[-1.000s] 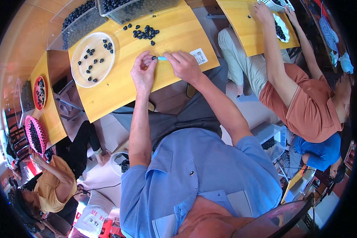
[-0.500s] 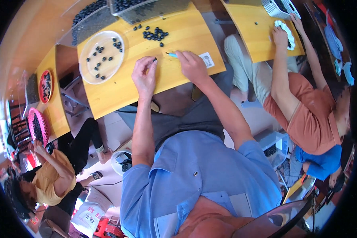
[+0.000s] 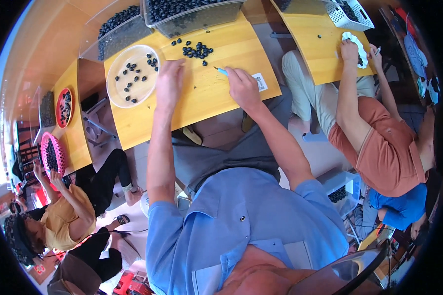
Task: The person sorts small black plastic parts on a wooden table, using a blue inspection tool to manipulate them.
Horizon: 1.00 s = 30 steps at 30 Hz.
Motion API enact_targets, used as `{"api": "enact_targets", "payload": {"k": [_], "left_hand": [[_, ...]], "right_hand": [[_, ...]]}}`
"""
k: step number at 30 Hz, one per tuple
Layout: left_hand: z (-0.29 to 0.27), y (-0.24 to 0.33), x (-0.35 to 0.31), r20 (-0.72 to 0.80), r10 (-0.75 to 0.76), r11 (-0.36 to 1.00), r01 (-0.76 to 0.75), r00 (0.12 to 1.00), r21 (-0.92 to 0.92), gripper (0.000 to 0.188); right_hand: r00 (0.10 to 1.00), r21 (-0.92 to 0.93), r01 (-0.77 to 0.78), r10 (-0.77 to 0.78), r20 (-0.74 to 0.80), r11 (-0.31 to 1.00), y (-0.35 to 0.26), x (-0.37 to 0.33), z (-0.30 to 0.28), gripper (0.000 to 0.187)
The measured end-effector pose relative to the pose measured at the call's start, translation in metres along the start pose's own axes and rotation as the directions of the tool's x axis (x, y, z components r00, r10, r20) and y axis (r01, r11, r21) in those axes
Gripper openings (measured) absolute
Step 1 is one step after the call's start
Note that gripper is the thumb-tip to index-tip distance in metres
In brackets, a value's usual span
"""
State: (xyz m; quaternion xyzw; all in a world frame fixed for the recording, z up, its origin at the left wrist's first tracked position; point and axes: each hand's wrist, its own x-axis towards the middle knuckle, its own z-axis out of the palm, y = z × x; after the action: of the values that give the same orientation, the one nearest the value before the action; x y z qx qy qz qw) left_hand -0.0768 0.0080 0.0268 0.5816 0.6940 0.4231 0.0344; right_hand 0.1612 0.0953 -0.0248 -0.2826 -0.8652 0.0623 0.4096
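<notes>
My right hand (image 3: 243,88) is closed around a slim light-blue tool (image 3: 222,72) with a thin dark tip, held over the yellow table; its exact kind is unclear. Beside the right rim of a round clear plastic tray (image 3: 114,93), my left hand (image 3: 169,86) is smeared by motion, and whatever its fingers hold cannot be made out. Several small black round pieces (image 3: 128,84), like berries or beads, lie spread inside that tray. A loose cluster of the same black pieces (image 3: 200,51) sits on the tabletop between and beyond my hands.
Clear bins (image 3: 182,25) full of black pieces stand along the table's far edge. A white printed label (image 3: 260,82) lies right of my right hand. Co-workers sit at neighbouring tables: one right, in a rust-coloured shirt (image 3: 389,147), one left, in yellow (image 3: 69,216).
My left hand has moved left toward the tray; the black piece seen in its fingertips before is no longer visible there. My right hand still holds the tool. The view has shifted slightly.
</notes>
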Motion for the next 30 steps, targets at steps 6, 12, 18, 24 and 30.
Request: {"api": "enact_targets", "payload": {"k": [6, 12, 18, 24, 30], "left_hand": [[0.042, 0.014, 0.019, 0.248, 0.151, 0.970, -0.192, 0.957, 0.150, 0.028], [0.049, -0.003, 0.017, 0.388, 0.030, 0.963, -0.131, 0.921, 0.237, 0.017], [0.037, 0.007, 0.025, 0.405, -0.208, 0.954, 0.092, 0.891, 0.287, 0.017], [0.043, -0.020, 0.034, 0.528, -0.292, 0.953, 0.199, 0.797, 0.227, 0.024], [0.045, -0.026, 0.041, 0.557, -0.277, 0.955, 0.158, 0.783, 0.253, 0.024]], "right_hand": [[0.998, 0.022, -0.066, 0.066, -0.013, 0.998, -0.001, 0.003, -0.003, 0.030], [0.999, 0.034, -0.047, 0.047, -0.016, 0.998, 0.000, 0.000, -0.004, 0.028], [0.999, 0.022, -0.051, 0.051, 0.014, 0.998, -0.002, -0.004, -0.008, 0.028], [0.999, 0.034, -0.046, 0.045, 0.021, 0.998, -0.002, -0.008, -0.005, 0.031], [1.000, 0.041, -0.013, 0.014, -0.022, 0.999, 0.003, 0.000, 0.003, 0.033]]}}
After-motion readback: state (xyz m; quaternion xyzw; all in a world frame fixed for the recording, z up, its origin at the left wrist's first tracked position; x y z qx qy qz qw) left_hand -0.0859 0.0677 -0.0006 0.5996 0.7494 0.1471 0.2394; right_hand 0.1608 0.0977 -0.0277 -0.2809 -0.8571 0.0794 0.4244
